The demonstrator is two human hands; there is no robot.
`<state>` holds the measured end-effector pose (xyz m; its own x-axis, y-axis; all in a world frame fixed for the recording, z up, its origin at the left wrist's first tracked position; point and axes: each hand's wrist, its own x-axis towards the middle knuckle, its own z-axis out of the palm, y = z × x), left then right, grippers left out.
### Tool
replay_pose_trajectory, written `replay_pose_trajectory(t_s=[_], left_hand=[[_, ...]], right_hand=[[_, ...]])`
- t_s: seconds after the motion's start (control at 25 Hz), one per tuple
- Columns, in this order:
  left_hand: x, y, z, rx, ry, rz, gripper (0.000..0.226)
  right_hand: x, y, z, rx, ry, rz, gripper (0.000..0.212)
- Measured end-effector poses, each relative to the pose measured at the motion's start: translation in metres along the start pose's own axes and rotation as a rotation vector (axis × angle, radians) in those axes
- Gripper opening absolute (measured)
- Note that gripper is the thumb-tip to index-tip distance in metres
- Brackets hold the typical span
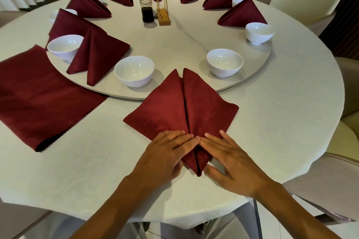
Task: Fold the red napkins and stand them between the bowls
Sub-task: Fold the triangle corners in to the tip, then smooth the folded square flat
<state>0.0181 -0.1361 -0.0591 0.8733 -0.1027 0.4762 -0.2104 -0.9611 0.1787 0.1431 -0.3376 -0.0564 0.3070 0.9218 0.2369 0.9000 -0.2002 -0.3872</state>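
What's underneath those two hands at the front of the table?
Both the left hand and the right hand press flat on a half-folded red napkin, lying on the tablecloth. The fold beneath their fingers is covered.

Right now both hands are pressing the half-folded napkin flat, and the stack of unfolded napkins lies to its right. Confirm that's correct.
One detail is wrong: the stack lies to the left of the napkin, not the right. The head view shows it by the table's left edge. The rest holds: the left hand and right hand both press the half-folded napkin flat.
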Motion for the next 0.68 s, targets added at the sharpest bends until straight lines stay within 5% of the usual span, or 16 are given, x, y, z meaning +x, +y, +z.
replay_pose_trajectory(t_s=[0.32,0.48,0.68], left_hand=[[0.029,0.012,-0.021,-0.241,0.070,-0.146,0.040],[0.036,0.016,-0.050,-0.389,0.067,-0.195,0.046],[0.033,0.038,-0.096,-0.597,0.049,-0.436,0.018]], right_hand=[[0.023,0.050,-0.032,0.175,0.098,0.212,0.042],[0.022,0.030,-0.050,0.303,0.124,0.182,0.039],[0.015,-0.011,-0.086,0.495,0.037,0.319,0.026]])
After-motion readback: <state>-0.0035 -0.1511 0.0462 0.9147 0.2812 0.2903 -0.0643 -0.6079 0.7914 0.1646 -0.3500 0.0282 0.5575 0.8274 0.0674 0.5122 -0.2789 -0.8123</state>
